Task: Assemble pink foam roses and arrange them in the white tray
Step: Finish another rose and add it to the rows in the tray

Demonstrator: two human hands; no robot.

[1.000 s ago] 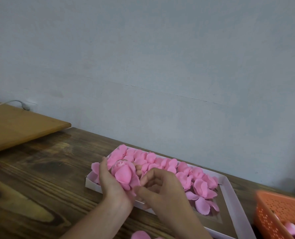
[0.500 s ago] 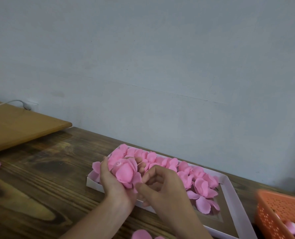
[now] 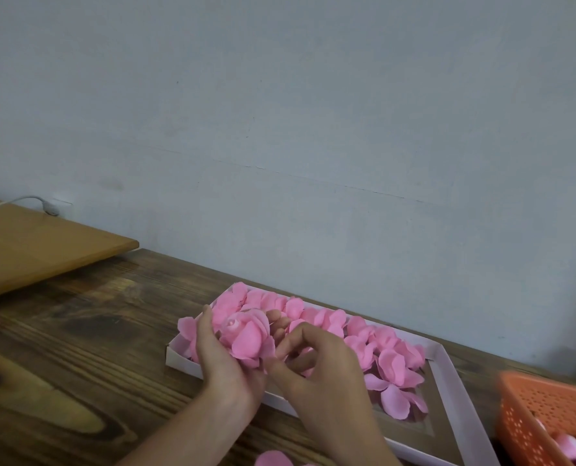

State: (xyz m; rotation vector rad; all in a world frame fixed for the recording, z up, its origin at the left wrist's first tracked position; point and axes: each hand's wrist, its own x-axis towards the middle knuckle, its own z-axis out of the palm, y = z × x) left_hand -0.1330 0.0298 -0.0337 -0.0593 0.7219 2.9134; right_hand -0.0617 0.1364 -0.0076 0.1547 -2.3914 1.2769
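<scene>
A pink foam rose (image 3: 246,334) is cupped in the left hand (image 3: 226,364), with the fingers curled behind it. The right hand (image 3: 323,368) is held curled against its lower petals; whether one is pinched cannot be told. The white tray (image 3: 448,371) lies just beneath both hands.

Left grip (image 3: 226,358) cups a pink foam rose (image 3: 246,334) over the white tray (image 3: 448,375), down at 6 o'clock on the desk (image 3: 78,348). Right grip (image 3: 317,361) pinches the rose's lower edge. Finished roses (image 3: 394,364) fill the tray. The blurry orange basket (image 3: 542,408) at 4 o'clock seems to hold more petals.
</scene>
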